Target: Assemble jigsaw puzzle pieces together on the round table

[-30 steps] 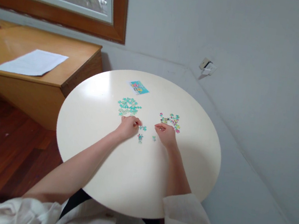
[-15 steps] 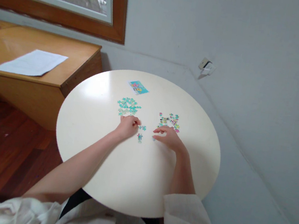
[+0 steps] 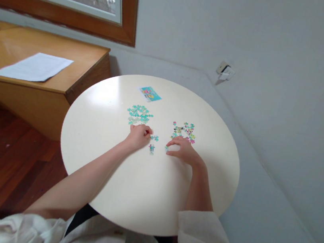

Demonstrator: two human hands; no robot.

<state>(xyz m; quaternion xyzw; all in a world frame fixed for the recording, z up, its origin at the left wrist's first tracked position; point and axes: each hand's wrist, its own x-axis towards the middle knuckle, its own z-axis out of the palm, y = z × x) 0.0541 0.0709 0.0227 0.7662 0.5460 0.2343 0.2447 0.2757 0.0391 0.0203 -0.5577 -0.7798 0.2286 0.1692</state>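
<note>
On the round cream table my left hand rests curled, its fingertips pinched at a small teal puzzle piece. A second small piece lies just below it. My right hand lies with fingers extended leftward, fingertips touching a tiny piece. A teal cluster of joined pieces sits beyond my left hand. A multicoloured cluster sits just beyond my right hand.
A small colourful picture card lies at the table's far side. A wooden desk with a white sheet of paper stands to the left under a window. Grey walls close in on the right, with a socket.
My right hand has turned and reached left and down from the coloured cluster, its fingers stretching out onto the tiny piece. My left hand has stayed in place.
</note>
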